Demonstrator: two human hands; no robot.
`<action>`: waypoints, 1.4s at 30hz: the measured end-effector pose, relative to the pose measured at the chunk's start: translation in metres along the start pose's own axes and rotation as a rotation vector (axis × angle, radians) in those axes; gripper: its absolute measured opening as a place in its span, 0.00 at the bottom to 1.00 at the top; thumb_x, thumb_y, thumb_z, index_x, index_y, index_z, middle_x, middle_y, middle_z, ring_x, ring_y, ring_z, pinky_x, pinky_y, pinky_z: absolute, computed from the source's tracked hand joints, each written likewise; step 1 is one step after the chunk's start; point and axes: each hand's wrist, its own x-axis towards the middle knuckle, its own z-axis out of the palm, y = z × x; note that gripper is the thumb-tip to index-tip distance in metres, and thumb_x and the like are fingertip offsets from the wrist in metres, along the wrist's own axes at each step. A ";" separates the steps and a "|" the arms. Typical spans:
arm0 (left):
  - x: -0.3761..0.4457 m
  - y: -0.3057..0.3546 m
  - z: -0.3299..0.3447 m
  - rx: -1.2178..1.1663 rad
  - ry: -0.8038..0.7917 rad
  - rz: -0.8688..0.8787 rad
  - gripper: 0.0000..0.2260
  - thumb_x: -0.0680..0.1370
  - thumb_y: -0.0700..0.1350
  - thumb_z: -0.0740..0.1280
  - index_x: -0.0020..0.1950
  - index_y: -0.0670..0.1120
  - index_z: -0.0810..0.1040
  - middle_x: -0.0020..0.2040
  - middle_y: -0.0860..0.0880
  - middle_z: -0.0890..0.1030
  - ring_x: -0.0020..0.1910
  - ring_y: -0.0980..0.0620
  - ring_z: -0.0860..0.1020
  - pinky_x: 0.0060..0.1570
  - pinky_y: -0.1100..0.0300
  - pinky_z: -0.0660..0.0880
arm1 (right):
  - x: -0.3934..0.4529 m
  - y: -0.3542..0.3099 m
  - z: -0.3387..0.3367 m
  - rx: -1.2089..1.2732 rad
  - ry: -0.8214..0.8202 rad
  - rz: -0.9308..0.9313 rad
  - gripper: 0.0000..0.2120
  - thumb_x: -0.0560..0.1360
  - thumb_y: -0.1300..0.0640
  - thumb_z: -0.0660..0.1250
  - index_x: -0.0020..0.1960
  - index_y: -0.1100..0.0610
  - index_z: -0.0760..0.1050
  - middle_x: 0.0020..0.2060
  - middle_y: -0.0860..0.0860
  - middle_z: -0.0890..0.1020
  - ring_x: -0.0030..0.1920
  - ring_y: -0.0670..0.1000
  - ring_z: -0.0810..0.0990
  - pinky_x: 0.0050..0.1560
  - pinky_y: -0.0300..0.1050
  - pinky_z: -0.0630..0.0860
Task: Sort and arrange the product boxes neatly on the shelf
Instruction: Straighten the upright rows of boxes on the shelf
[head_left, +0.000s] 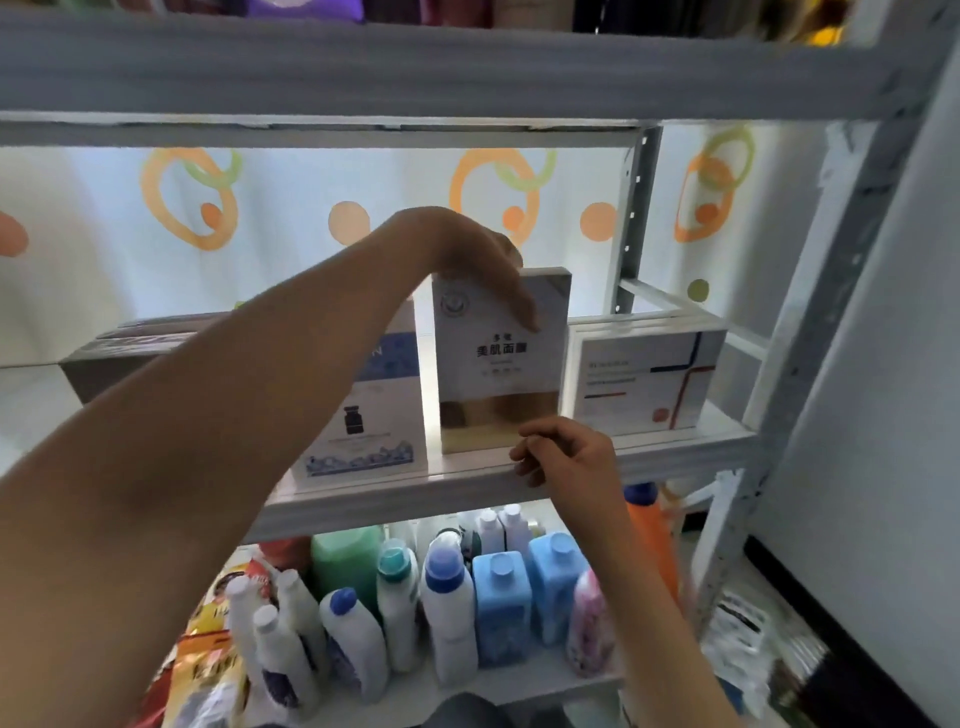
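L hand (483, 260) grip clamped on gold-band box (498, 364) top | R hand (566, 452) grip curled, at shelf (415, 493) edge

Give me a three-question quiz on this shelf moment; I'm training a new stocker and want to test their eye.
1. True or false: the left hand holds the top of the upright gold-banded box.
2. Where is the right hand? A) on the shelf's front edge B) on a bottle
3. Which box lies flat, right of the gold-banded one?

Key: 1 true. 2 A. 3 the white box with red and blue lines.
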 end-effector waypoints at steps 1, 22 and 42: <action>0.004 0.003 -0.001 -0.018 -0.051 0.005 0.28 0.68 0.59 0.76 0.63 0.48 0.76 0.50 0.49 0.86 0.44 0.47 0.85 0.48 0.51 0.82 | 0.002 0.001 -0.001 0.001 0.000 0.007 0.12 0.77 0.70 0.63 0.43 0.56 0.81 0.32 0.52 0.84 0.32 0.49 0.81 0.36 0.43 0.79; -0.011 0.005 0.001 -0.094 -0.149 0.017 0.17 0.72 0.49 0.76 0.57 0.45 0.78 0.43 0.46 0.86 0.40 0.45 0.86 0.39 0.54 0.83 | 0.004 0.005 0.002 -0.012 0.000 0.012 0.14 0.76 0.69 0.65 0.41 0.53 0.81 0.32 0.49 0.84 0.33 0.48 0.82 0.37 0.40 0.79; -0.015 0.010 0.001 -0.091 0.177 0.290 0.37 0.66 0.68 0.73 0.70 0.54 0.70 0.70 0.55 0.73 0.68 0.52 0.71 0.64 0.54 0.67 | -0.001 0.001 0.011 -0.078 0.000 0.016 0.13 0.78 0.66 0.64 0.42 0.50 0.80 0.40 0.54 0.84 0.38 0.51 0.83 0.41 0.37 0.80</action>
